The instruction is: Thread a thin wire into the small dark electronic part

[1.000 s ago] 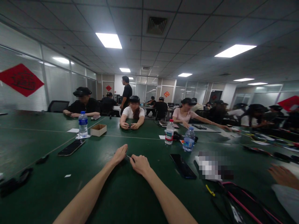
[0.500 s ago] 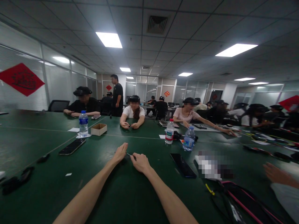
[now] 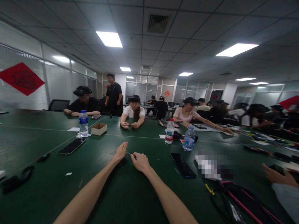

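Both my forearms reach over the green table [image 3: 121,193]. My right hand [image 3: 141,163] is closed around a small screwdriver [image 3: 135,157], its dark handle just showing at the fingers. The thin metal shaft points left at my left hand [image 3: 121,151]. That hand has its fingers pressed together at the shaft's tip; whatever they hold is hidden behind them. The two hands are close together but apart, a little above the tabletop.
Left lie a phone [image 3: 72,146], an open cardboard box [image 3: 99,129] and a water bottle [image 3: 83,123]. On the right are another phone [image 3: 183,165], two bottles [image 3: 188,139] and a black-and-pink bag [image 3: 249,199]. A neighbour's hand [image 3: 275,175] is at the right edge. People sit opposite.
My hands stay nearly in place; more of the dark handle shows in my right hand. The standing person has turned and shifted left. The neighbour's hand now has a dark object in it.
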A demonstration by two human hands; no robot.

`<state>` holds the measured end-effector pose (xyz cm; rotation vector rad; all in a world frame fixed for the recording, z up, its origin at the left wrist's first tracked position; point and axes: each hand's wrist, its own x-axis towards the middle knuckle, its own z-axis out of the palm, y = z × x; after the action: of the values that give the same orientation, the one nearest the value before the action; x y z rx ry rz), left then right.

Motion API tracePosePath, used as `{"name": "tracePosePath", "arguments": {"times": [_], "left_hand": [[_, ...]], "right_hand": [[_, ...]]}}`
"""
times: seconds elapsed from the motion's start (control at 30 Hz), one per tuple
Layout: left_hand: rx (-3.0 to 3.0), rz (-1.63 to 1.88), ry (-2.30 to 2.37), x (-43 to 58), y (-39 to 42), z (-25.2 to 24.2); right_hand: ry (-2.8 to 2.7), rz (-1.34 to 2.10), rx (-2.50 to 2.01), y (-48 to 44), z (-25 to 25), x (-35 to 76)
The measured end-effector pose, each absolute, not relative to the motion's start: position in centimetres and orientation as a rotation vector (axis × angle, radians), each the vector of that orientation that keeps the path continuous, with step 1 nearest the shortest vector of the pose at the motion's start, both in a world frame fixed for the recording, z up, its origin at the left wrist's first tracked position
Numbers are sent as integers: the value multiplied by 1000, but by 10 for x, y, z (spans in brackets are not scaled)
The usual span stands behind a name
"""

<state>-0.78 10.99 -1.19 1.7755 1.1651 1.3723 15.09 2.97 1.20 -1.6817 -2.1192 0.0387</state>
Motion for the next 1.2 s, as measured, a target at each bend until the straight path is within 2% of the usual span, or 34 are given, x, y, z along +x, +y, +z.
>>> {"name": "tracePosePath", "arguments": {"times": [0.17,0.43,0.73,1.2], "left_hand": [[1756,1370,1168,-12,108,-10],[1660,1366,1139,-13,105,-6],[1582,1344,1129,-16,100,-3],[1569,1295,1089,-17,99,-1]], "right_hand": [[-1920,102,-1775,34,15,161],[-1943,114,-1724,31,13,161],[-2142,-112,-1623,22,13,151],[-2146,-143,-1543,16,20,151]]}}
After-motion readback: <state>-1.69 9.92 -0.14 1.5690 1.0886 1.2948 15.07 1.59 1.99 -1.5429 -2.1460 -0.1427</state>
